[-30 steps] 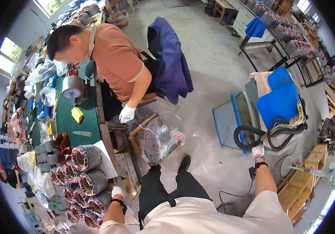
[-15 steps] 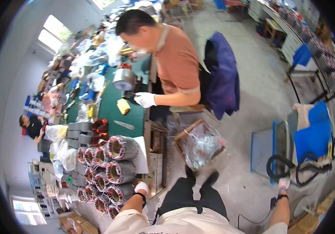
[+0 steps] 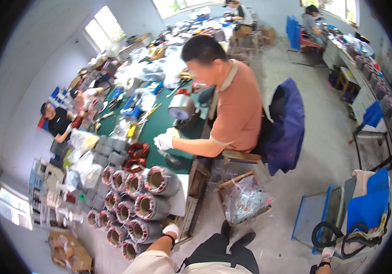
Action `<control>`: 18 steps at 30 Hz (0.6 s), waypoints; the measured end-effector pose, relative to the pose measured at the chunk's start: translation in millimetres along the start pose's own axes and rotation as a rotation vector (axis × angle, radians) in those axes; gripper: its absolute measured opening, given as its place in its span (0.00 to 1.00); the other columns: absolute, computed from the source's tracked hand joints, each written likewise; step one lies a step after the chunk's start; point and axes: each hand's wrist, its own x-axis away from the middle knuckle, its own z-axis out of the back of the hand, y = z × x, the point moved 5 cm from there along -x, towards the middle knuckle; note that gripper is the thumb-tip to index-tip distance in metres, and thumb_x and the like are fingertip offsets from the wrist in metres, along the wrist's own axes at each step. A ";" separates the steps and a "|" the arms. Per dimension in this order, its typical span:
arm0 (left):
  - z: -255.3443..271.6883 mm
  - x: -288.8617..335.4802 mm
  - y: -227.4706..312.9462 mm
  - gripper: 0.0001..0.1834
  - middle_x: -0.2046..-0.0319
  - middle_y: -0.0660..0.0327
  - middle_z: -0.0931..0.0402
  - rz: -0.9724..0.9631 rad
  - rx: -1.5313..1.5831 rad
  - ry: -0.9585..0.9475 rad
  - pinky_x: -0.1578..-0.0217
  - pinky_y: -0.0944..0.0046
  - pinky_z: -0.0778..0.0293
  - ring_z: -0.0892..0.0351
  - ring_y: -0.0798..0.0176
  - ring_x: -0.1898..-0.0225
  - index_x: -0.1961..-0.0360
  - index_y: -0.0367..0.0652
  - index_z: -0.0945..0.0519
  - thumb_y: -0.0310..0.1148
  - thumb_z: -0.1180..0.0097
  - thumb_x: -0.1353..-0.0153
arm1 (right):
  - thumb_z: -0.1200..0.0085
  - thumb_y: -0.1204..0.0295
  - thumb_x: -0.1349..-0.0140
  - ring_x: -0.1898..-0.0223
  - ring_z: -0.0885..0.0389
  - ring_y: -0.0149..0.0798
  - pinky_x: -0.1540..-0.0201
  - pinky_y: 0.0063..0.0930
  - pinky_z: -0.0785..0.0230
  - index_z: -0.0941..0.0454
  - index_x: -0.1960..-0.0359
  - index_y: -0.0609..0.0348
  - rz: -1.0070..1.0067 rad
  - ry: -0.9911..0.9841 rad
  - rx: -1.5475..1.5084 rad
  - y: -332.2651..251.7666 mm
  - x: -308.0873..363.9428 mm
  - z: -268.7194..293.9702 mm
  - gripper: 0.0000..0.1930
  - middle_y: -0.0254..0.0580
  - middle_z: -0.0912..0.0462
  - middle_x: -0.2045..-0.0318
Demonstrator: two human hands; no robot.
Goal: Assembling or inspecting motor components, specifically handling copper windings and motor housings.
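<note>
Black tubing (image 3: 315, 234) bends in a loop at the right grip (image 3: 328, 252), whose gloved fingers look closed around its lower end, between four and five o'clock in the view. The loop rises toward eleven o'clock from there, in front of a blue-framed stand (image 3: 312, 219), with a blue sheet (image 3: 365, 208) at about one o'clock. The left grip (image 3: 171, 229), well apart and just past six o'clock, is beside stacked steel cylinders (image 3: 155, 208) at the near end of the tabletop (image 3: 158, 122); whether it is clenched, released or touching one, I cannot tell. The step in hand reads as one-handed holding of the tubing; any move from here would call for a firm right hold and the left clear of the stack. Farther out, a carton (image 3: 235, 180) of plastic scraps sits near five o'clock, and a co-worker (image 3: 239, 102) sits toward two.
</note>
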 end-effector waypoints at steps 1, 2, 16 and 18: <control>-5.5 -4.1 7.3 0.19 0.51 0.48 0.15 -0.149 -0.040 -0.075 0.51 0.49 0.19 0.15 0.47 0.48 0.48 0.41 0.16 0.36 0.49 0.34 | 0.50 0.64 0.33 0.49 0.15 0.39 0.48 0.38 0.27 0.10 0.56 0.45 0.013 0.011 0.006 -5.5 -2.5 7.2 0.14 0.35 0.11 0.54; -5.7 -9.2 17.6 0.19 0.52 0.47 0.15 -0.222 -0.099 -0.099 0.52 0.49 0.19 0.15 0.47 0.48 0.46 0.39 0.17 0.36 0.50 0.34 | 0.50 0.64 0.33 0.50 0.15 0.39 0.49 0.38 0.27 0.10 0.57 0.44 0.038 0.024 0.020 -14.5 -7.0 16.7 0.14 0.35 0.11 0.54; -31.0 -16.7 -17.2 0.18 0.53 0.42 0.16 0.028 0.080 0.071 0.54 0.48 0.20 0.14 0.42 0.52 0.52 0.37 0.16 0.36 0.49 0.37 | 0.46 0.62 0.36 0.64 0.11 0.37 0.64 0.36 0.25 0.11 0.70 0.42 0.136 0.144 0.236 19.8 21.1 18.8 0.11 0.33 0.10 0.67; -4.3 -6.9 1.7 0.19 0.53 0.42 0.16 0.081 0.197 0.074 0.54 0.47 0.19 0.15 0.41 0.53 0.50 0.37 0.19 0.35 0.50 0.36 | 0.45 0.62 0.37 0.64 0.11 0.37 0.64 0.37 0.25 0.11 0.70 0.41 0.077 0.195 0.193 29.1 30.8 14.1 0.10 0.34 0.10 0.68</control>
